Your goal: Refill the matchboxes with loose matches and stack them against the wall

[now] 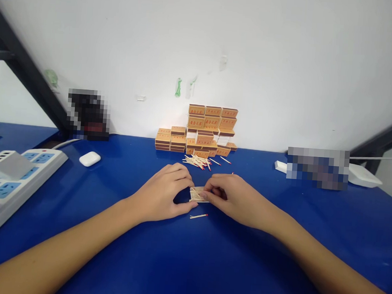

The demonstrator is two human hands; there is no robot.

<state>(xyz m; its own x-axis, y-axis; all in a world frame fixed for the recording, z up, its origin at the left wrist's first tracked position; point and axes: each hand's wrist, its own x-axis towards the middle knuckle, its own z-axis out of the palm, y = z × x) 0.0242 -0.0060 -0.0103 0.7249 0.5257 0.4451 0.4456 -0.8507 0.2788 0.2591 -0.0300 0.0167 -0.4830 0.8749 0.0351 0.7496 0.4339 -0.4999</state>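
A small pale matchbox tray [196,194] with a few matchsticks in it lies on the blue table between my hands. My left hand [167,192] holds its left end, thumb at the near corner and fingers at the far side. My right hand [228,194] is closed in a pinch over the tray's right part, hiding it; what its fingertips hold is too small to make out. A red match tip [232,173] shows just behind the right hand. One loose match [198,216] lies in front of the tray, and a pile of red-tipped matches [196,161] behind it.
Stacked matchboxes [212,121] stand against the white wall, with a lower stack [169,140] to their left. A white earbud case [89,159] and a power strip [22,175] sit on the left. White devices [364,175] and a blurred item lie on the right.
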